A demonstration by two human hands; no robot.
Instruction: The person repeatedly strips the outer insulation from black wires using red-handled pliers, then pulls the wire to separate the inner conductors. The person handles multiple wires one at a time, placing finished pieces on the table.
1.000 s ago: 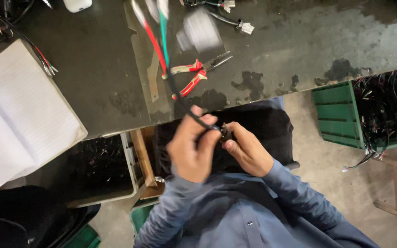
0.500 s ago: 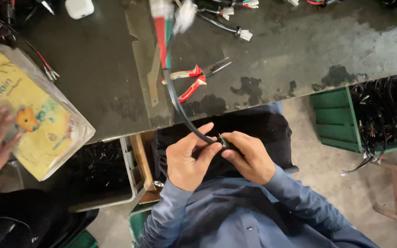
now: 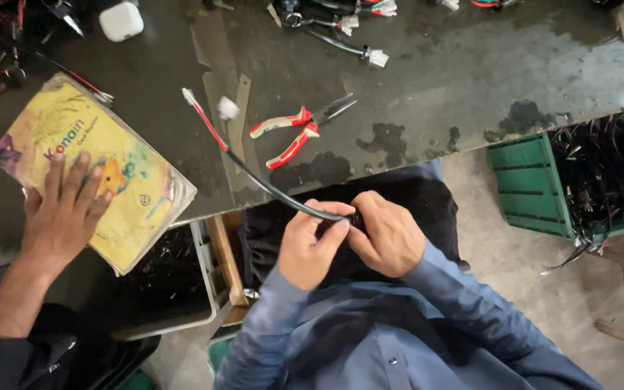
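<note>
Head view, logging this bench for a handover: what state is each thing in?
Black cable: held by both hands, free end raised over the bench.
Left hand: closed on cable.
Right hand: closed on cable.
Red-handled pliers: lying on the bench, handles spread.
Yellow notebook: closed, another person's hand on it.

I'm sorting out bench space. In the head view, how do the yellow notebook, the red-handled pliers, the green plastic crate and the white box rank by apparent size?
Largest to smallest, as they appear:
1. Yellow illustrated notebook
2. Green plastic crate, cut off by the frame edge, so its place against the notebook is unsure
3. Red-and-white-handled pliers
4. Small white rounded box
</note>
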